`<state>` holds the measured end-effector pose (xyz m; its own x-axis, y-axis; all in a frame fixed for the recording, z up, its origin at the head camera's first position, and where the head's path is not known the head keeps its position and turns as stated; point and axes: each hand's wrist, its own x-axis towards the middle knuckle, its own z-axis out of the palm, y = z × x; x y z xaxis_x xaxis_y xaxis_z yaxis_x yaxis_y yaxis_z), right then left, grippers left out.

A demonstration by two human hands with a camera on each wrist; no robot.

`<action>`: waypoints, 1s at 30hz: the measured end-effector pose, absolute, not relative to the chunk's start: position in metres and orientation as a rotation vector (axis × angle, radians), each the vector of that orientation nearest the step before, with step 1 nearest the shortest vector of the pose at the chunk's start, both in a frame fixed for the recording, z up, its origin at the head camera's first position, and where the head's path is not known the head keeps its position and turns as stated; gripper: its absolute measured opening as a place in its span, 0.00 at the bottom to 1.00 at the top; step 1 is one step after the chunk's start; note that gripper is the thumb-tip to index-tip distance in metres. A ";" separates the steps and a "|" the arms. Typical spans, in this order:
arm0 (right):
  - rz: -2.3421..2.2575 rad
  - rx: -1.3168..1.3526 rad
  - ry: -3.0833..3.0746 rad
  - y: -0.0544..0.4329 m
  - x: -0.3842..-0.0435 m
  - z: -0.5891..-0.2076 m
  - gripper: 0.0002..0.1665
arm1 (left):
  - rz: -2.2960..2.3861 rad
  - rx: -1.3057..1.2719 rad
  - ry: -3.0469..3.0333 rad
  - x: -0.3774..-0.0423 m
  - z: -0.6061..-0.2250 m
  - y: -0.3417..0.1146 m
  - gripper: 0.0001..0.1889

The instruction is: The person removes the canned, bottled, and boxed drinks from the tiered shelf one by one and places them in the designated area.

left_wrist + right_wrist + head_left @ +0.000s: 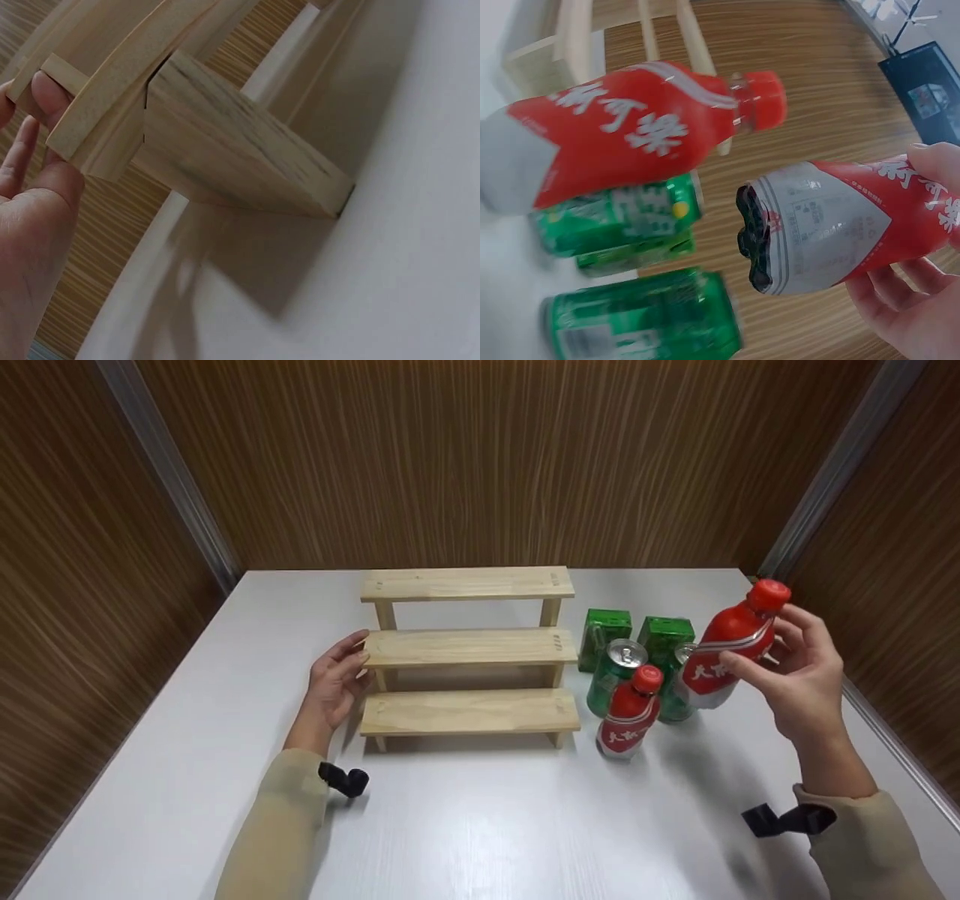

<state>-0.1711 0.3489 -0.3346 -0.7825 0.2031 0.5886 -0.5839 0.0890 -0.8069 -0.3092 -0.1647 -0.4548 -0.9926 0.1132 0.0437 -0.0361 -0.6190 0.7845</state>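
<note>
A three-tiered wooden display rack [469, 712] stands on the white table. At the left end of its middle tier, my left hand [334, 682] holds the board's edge; the left wrist view shows thumb and fingers about the wood [112, 97]. My right hand [814, 682] grips a red-and-white cola bottle [727, 645] with a red cap, raised off the table and tilted, cap up to the right. In the right wrist view, the bottle's dark, lobed base [754, 240] shows. Below and left of it, a matching cola bottle [628, 720] stands upright, right of the rack.
Behind the standing bottle are two green cans [609, 686], one partly hidden by the raised bottle. Two green boxes [609, 619] stand farther back. Wood-grain panels [480, 465] enclose the table at the back and sides.
</note>
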 end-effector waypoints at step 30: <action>1.533 0.261 -2.250 0.368 -0.160 -0.405 0.42 | 2.747 0.115 1.356 -0.313 -0.457 -0.159 0.17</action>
